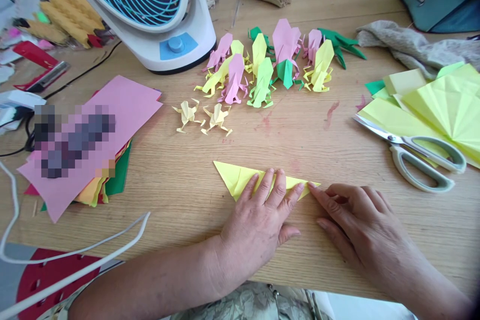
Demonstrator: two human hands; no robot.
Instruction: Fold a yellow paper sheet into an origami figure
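Note:
A folded yellow paper [228, 176], roughly a long triangle, lies flat on the wooden table in front of me. My left hand [258, 220] rests on it with fingers spread, covering much of its middle and lower part. At the paper's right tip is my right hand [360, 225], its index fingertip touching the corner. The right thumb is stretched out below the index finger, apart from it, and the other fingers are curled under. Beyond the paper stand several folded paper frogs [234, 80] in pink, yellow and green, with two small cream paper frogs [217, 119] nearer.
Scissors [408, 145] lie at the right against yellow creased sheets [450, 105]. At the left is a stack of coloured paper [127, 105] with a pixelated patch over it. A white fan [180, 15] stands behind, and a white cable [123, 235] crosses the lower left.

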